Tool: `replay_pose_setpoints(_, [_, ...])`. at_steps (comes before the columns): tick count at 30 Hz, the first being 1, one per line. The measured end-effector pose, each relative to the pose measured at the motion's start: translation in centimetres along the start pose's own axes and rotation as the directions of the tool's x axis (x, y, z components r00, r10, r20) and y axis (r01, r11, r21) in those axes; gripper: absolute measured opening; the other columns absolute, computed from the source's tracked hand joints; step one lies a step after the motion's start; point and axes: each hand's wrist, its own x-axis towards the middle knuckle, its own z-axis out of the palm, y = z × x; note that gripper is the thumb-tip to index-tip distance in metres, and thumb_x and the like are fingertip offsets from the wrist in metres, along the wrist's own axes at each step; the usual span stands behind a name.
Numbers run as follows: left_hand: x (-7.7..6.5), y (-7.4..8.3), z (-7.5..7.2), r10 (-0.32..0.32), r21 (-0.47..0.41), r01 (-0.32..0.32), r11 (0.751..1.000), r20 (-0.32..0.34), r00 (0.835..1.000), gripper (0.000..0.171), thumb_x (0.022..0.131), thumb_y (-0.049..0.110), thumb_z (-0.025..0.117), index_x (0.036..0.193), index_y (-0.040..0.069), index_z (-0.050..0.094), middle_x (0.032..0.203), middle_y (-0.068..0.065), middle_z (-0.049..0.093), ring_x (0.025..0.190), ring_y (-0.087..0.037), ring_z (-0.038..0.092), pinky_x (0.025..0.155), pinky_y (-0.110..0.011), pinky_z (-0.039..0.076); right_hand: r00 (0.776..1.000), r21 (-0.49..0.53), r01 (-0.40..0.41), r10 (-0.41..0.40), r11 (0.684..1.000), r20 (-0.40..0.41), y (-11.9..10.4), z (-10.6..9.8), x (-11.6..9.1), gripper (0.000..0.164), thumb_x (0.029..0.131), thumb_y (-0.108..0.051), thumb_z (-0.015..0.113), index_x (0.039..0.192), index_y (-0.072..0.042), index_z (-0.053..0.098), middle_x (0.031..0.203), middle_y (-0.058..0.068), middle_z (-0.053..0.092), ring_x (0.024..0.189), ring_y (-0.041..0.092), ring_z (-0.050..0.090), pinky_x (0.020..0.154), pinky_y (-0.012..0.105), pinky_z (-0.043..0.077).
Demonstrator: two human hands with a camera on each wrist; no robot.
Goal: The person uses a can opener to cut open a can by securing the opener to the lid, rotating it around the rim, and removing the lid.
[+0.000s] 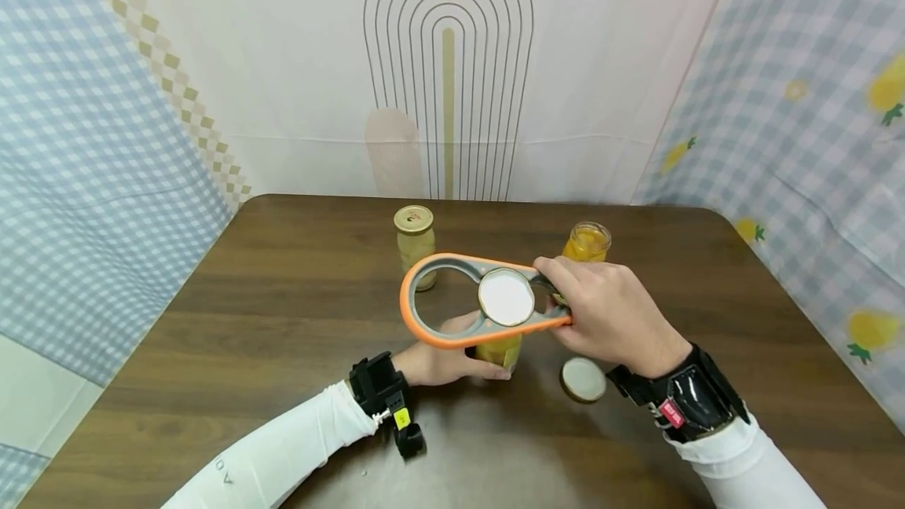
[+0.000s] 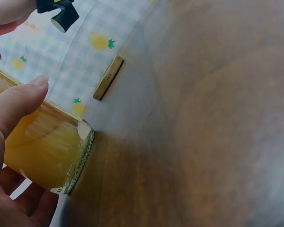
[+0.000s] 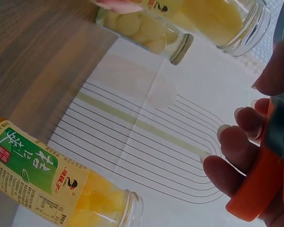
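In the head view, my right hand grips an orange-and-grey jar opener by its narrow end. A round lid with a white face sits in the opener's smaller ring. Below it, my left hand is wrapped round a glass jar of yellow fruit, partly hidden by the opener. The left wrist view shows the thumb along that jar. Its glass mouth has no lid in the right wrist view, where my right fingers curl about the orange handle.
Another lid lies on the wooden table near my right wrist. Behind my right hand stands a lidless jar of orange-yellow fruit. A lidded jar of pale round fruit stands farther back, left of centre. Patterned cloths hang around the table.
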Motion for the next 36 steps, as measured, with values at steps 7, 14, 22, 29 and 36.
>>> replay_pose_setpoints(7, [0.5,0.1,-0.4,-0.039,0.021,0.040,0.999,-0.038,0.999,0.069,0.082,0.029,0.086,0.141,0.025,0.050,0.132,0.010,0.062,0.118,-0.005,0.059,0.106,-0.028,0.046,1.000,0.005,0.002,-0.002,1.000,0.003,0.1,-0.1,0.2,0.047,0.066,-0.007,0.070,0.112,-0.002,0.061,0.080,0.002,0.063,0.058,0.010,0.053,0.047,0.030,0.047])
replay_pose_setpoints(14, [1.0,0.0,-0.8,-0.060,0.032,0.062,0.998,-0.055,0.997,0.067,0.082,0.029,0.086,0.139,0.023,0.052,0.130,0.010,0.063,0.118,-0.005,0.058,0.107,-0.030,0.045,1.000,0.007,-0.014,0.013,1.000,0.021,0.1,-0.4,0.2,0.045,0.069,-0.009,0.070,0.112,-0.003,0.060,0.080,0.000,0.062,0.059,0.010,0.054,0.048,0.030,0.048])
replay_pose_setpoints(22, [2.0,-0.4,-1.4,0.009,0.023,-0.008,1.000,-0.067,0.998,0.071,0.084,0.022,0.085,0.145,0.020,0.048,0.135,0.006,0.062,0.112,-0.006,0.059,0.099,-0.027,0.050,1.000,0.023,-0.006,0.005,1.000,0.016,-0.1,-0.4,0.0,0.047,0.066,-0.007,0.074,0.111,-0.002,0.061,0.078,-0.001,0.058,0.059,0.008,0.051,0.048,0.029,0.047])
replay_pose_setpoints(29, [2.4,-0.6,-1.4,-0.004,-0.032,0.003,0.999,-0.040,0.999,0.060,0.090,0.018,0.078,0.144,0.017,0.051,0.128,0.000,0.068,0.097,-0.008,0.065,0.086,-0.027,0.056,1.000,0.027,0.005,-0.005,1.000,0.027,-0.3,-0.4,-0.2,0.046,0.066,-0.007,0.071,0.110,-0.004,0.059,0.076,-0.005,0.053,0.060,0.006,0.050,0.050,0.028,0.047])
replay_pose_setpoints(36, [3.3,-0.3,-1.5,0.168,-0.027,-0.170,0.985,-0.069,0.983,0.053,0.090,0.005,0.075,0.139,0.013,0.058,0.131,-0.004,0.067,0.120,-0.014,0.063,0.103,-0.029,0.052,0.999,0.021,0.017,-0.018,1.000,0.032,-0.7,-0.4,-0.7,0.048,0.064,-0.008,0.075,0.110,-0.003,0.060,0.076,-0.003,0.054,0.059,0.007,0.048,0.050,0.029,0.048])
